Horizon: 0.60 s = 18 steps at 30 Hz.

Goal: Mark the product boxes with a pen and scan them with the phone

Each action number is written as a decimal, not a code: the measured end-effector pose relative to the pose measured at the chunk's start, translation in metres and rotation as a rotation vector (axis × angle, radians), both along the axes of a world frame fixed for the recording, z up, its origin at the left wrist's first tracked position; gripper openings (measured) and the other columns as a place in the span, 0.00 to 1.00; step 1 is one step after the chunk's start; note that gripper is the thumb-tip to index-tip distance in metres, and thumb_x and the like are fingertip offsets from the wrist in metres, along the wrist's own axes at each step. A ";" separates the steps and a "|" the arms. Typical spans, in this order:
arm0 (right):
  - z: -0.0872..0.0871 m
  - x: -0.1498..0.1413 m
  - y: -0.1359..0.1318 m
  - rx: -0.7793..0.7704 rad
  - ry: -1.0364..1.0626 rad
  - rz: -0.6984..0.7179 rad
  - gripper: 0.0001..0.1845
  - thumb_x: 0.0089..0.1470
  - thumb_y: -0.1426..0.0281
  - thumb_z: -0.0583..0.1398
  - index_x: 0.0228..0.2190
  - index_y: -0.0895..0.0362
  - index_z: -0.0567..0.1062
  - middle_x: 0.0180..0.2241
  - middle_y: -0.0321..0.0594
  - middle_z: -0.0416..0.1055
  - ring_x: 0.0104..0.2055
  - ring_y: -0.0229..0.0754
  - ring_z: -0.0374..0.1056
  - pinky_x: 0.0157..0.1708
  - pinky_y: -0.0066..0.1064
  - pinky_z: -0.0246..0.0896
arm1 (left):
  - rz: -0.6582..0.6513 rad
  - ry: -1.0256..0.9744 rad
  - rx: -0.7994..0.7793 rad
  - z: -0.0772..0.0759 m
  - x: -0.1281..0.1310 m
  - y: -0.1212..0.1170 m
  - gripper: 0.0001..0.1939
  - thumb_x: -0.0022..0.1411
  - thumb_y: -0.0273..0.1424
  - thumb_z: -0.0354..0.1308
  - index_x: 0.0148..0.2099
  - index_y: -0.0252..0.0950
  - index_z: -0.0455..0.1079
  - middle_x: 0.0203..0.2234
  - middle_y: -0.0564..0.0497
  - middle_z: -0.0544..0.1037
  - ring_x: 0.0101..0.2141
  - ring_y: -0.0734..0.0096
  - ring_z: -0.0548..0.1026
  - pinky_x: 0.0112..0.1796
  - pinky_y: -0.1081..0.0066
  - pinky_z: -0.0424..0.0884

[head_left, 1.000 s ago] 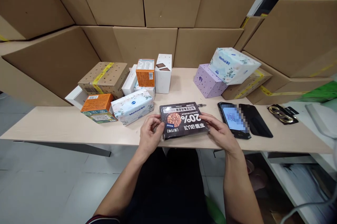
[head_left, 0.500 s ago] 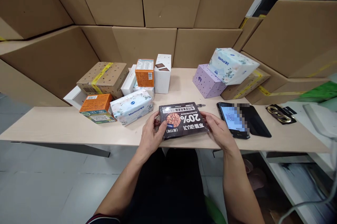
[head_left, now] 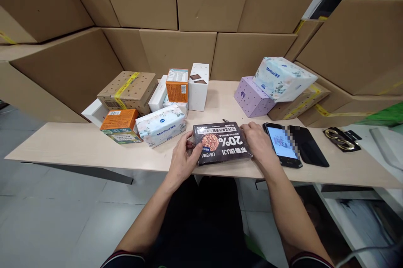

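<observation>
Right hand (head_left: 260,144) has shifted from gripping the dark box's right edge to reaching along it toward the far corner; left hand (head_left: 185,157) holds its place. I note the dark box (head_left: 220,146) flat on the table (head_left: 154,160), between both hands. Left hand: partly closed, thumb on the box's top, fingers bent at its left side, so it has hold. Right hand: fingers loosely bent beside the box's far right corner; from here I cannot tell whether they grasp anything. Tissue pack (head_left: 162,127) left of the box, phone (head_left: 283,145) right of it. Step in hand, as I judge it: left steadies the box while right reaches past it. Next move calls for firm left contact and right fingers clear of the phone.
</observation>
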State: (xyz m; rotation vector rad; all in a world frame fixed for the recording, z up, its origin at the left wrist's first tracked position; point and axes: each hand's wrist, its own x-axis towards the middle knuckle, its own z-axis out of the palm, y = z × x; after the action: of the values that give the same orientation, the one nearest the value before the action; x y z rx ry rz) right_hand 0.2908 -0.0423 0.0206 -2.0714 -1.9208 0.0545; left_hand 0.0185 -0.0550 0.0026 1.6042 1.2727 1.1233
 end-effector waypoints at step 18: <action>-0.005 -0.010 -0.024 0.127 1.236 0.043 0.23 0.54 0.52 0.66 0.45 0.54 0.80 0.30 0.36 0.76 0.26 0.36 0.65 0.26 0.29 0.63 | -0.114 -0.008 0.328 -0.010 -0.002 0.006 0.32 0.69 0.39 0.58 0.72 0.45 0.58 0.69 0.43 0.63 0.67 0.51 0.62 0.63 0.52 0.65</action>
State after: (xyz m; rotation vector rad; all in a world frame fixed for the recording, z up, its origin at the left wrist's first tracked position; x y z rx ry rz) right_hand 0.2810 -0.0666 0.0159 -1.3076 -1.1092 0.9386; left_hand 0.0167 -0.0488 -0.0075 1.8832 1.0144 1.3140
